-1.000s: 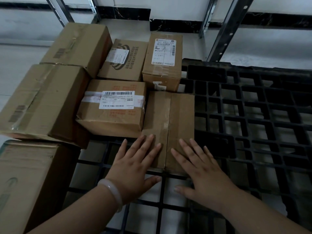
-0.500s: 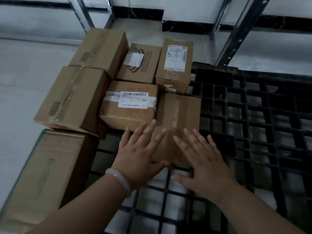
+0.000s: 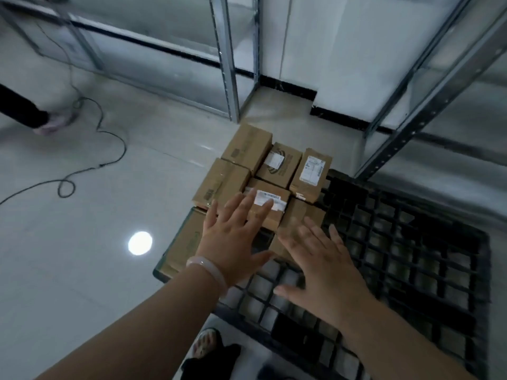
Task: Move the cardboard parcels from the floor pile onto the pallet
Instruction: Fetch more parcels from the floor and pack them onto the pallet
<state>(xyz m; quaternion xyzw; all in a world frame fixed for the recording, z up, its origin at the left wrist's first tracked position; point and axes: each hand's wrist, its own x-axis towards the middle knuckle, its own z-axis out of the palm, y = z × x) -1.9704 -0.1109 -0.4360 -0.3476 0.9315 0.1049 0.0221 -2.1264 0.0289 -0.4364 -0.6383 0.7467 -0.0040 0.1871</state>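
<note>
Glossy pale tiled floor (image 3: 82,283), grey metal shelving uprights (image 3: 229,64) against a white wall. Black plastic grid pallet (image 3: 411,242) lies flat on the floor. Seven brown cardboard parcels (image 3: 219,185) sit packed together on the pallet's far-left corner, each touching its neighbours. The centre parcel carries a white barcode label (image 3: 267,198). Just right of it lies a flat unlabelled parcel (image 3: 297,215).

Left hand (image 3: 230,237): palm down, fingers straight and spread, holding nothing. It is over the near edge of the labelled parcel; can't tell if it makes contact. Pale bangle (image 3: 207,270) on that wrist.

Right hand (image 3: 321,267): motion-blurred, palm down, fingers straight and spread, holding nothing. It is over the flat parcel's near end and the bare grid.

Black cable (image 3: 109,149) loops across the floor on the left. Sandalled foot (image 3: 205,344) by the pallet's near edge.
</note>
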